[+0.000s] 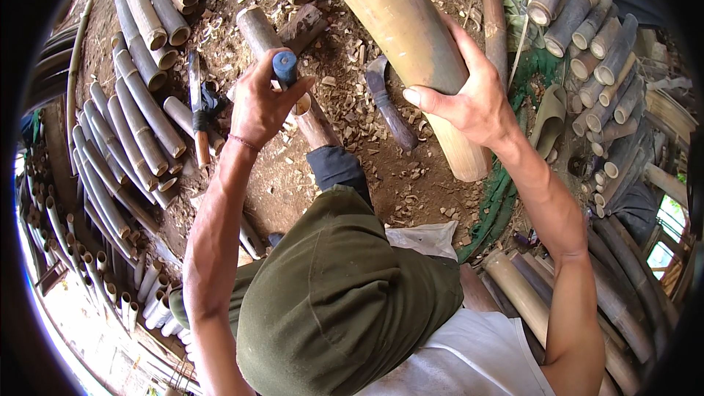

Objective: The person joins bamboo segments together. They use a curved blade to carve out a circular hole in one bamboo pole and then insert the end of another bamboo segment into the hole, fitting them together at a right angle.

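Note:
My left hand (264, 95), a thin band at its wrist, is closed round a tool with a blue cylindrical handle (284, 66). The handle's rounded end points up, and the tool's lower part is hidden by the hand. A thick, pale tan bamboo piece (411, 29) slants from the top edge down toward the middle right. My right hand (473, 103) grips its near part, thumb across the upper face, fingers hidden behind. Between the hands, a hatchet (389, 103) with a dark wooden handle lies on the ground.
Wood chips (352, 95) litter the dirt floor. A knife (196, 103) lies left of my left hand beside cut bamboo tubes (139, 125) in rows. More tubes (609, 51) are stacked at right. Green netting (499, 205) lies near my right forearm. An olive cloth (315, 271) fills the lower middle.

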The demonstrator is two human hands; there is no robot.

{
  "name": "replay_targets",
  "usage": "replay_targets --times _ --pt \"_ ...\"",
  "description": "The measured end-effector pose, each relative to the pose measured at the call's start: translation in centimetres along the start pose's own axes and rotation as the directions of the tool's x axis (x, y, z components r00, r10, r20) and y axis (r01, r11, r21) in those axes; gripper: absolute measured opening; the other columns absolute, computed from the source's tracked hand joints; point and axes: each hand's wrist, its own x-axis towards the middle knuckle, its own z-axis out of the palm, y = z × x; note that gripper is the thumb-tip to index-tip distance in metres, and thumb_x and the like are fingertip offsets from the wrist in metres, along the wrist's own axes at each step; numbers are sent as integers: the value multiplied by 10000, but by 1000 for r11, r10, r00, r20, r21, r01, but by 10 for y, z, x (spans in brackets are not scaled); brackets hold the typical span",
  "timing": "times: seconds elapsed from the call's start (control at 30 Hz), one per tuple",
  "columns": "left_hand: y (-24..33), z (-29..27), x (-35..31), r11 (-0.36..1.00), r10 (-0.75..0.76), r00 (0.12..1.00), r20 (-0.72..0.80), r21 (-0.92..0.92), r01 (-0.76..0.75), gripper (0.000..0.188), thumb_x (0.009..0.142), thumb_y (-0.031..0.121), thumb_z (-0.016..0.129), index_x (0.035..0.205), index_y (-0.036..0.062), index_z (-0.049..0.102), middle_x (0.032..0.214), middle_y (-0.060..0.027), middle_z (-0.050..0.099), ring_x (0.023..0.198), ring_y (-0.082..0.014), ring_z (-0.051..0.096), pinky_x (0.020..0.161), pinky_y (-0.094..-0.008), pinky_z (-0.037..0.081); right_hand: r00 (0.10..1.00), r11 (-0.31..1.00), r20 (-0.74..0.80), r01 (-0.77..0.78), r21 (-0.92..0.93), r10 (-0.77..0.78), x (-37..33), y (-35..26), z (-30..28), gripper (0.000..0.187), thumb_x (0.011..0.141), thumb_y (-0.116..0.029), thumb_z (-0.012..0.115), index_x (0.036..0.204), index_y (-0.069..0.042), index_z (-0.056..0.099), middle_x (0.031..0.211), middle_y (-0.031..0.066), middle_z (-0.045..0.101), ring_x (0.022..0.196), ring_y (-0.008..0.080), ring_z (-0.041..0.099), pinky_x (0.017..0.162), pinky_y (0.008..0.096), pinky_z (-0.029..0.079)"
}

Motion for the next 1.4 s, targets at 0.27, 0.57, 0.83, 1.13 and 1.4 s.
replay_targets --times 0.27,0.57,0.83,1.13,1.4 --pt "1 1 2 999 -4 1000 10 35 3 337 805 212 806 1043 76 610 805 -104 661 722 -248 666 673 -375 533 974 964 -36 217 -152 -225 7 11 12 974 701 -318 826 1475 4 330 1269 227 571 1095 334 625 949 427 534" --pt "-3 4 -14 989 -116 990 -75 -96 108 180 850 136 735 979 17 696 900 -136 726 824 -231 715 692 -334 591 891 765 180 450 -460 -417 23 -4 24 1031 609 -176 864 1511 -175 365 1153 124 628 910 277 685 787 362 634" --pt "-15 4 -38 997 -73 987 -144 -50 66 199 845 99 742 1013 1 701 905 -135 724 808 -229 709 693 -323 596 874 682 314 486 -547 -371 27 -14 28 1081 618 -254 888 1531 -288 310 977 142 598 732 231 649 591 330 632" --pt "-24 8 -79 936 -182 963 -199 -336 108 288 802 -5 700 1072 82 650 1018 -131 694 934 -287 689 834 -371 551 916 852 384 290 -436 -116 30 -22 62 1010 662 -169 851 1525 -246 331 1201 169 606 974 308 679 799 388 627" --pt "21 -36 -78 873 -465 774 -431 -368 320 357 910 233 713 1090 23 488 846 -164 658 750 -282 669 676 -384 544 953 947 66 -285 -150 297 -94 81 83 1024 694 -159 819 1530 -22 243 1413 186 494 1272 269 514 1068 373 413"
